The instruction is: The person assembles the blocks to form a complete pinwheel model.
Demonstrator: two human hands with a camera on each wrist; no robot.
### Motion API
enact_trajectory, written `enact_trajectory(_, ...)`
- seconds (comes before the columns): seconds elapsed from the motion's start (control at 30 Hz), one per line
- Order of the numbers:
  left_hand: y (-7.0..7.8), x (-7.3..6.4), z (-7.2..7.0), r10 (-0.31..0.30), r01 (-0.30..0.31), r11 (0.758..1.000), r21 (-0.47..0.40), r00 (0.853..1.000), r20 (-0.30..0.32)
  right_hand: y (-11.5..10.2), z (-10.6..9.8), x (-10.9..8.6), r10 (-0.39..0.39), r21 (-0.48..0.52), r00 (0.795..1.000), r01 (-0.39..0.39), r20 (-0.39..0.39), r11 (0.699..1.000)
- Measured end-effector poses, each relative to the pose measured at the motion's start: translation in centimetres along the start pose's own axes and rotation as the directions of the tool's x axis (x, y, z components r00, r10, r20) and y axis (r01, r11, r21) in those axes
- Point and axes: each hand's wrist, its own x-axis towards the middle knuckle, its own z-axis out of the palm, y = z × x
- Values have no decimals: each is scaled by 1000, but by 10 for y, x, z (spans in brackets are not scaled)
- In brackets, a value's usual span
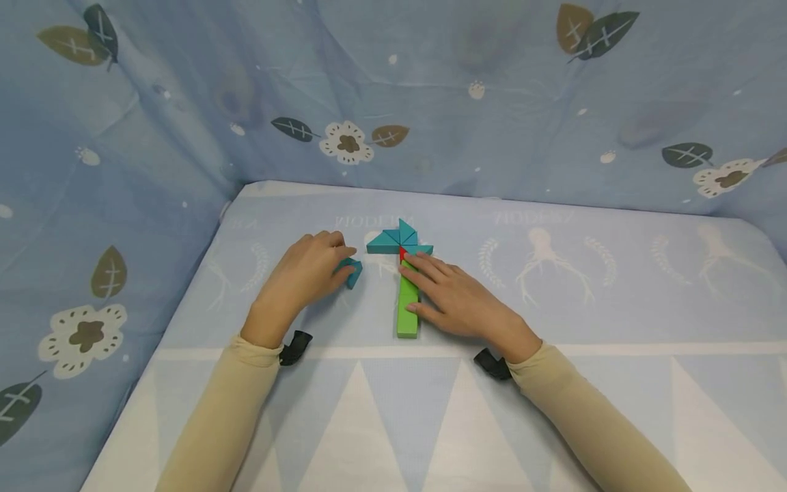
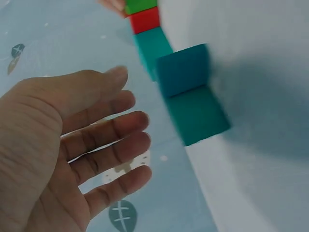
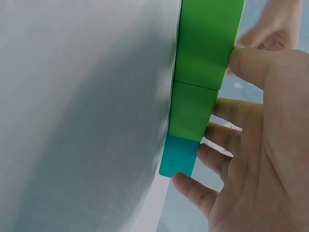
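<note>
- left hand [image 1: 304, 270]: the fingers [image 2: 120, 128] are well apart and relaxed, the thumb away from them, gripping nothing.
- the loose teal piece [image 1: 354, 271] sits at 3 o'clock from that hand; the wrist view shows a gap before it, the head view an overlap, so contact is hard to tell.
- right hand [image 1: 461, 304]: the fingers are long and parted, laid lightly on the green bar [image 1: 407, 311] without curling round it; the thumb meets its 3 o'clock side.
- the green bar runs from 6 to 12 o'clock, with a seam between blocks showing in the right wrist view.
- a red piece [image 1: 402, 255] touches its 12 o'clock end, partly hidden by fingertips.
- beyond the red piece, the teal fan [image 1: 387, 240] of wedges spreads towards 9, 12 and 3 o'clock; the loose piece lies at its 8 o'clock, apart.
- the desk [image 1: 615, 301] wears a pale cloth with white antler and triangle prints.
- blue fabric [image 1: 430, 41] printed with leaves and flowers hangs at 12 o'clock and 9 o'clock.
- beige sleeves [image 1: 215, 417] reach in from 7 and 5 o'clock.
</note>
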Motion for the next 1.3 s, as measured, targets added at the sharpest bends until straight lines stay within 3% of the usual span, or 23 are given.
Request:
enact_trajectory(0.23,-2,-4,12,7,-6,999,-38,999,42,1,0,1,4,4,1000,-4,11,1000)
enact_trajectory(0.57,-2,-4,12,23,-19,999,-42,995,97,0,0,0,3,6,1000,-3,21,1000)
enact_trajectory(0.8,-5,-2,11,-7,14,998,-63,994,109,1,0,0,5,5,1000,-5,13,1000)
enact_trajectory(1.17,-6,1,15,0,4,997,-82,998,57,1,0,0,-3,3,1000,3,8,1000)
enact_trajectory(1.3,-2,2,19,35,-33,997,-64,999,28,1,1,-1,-9,-4,1000,9,0,1000)
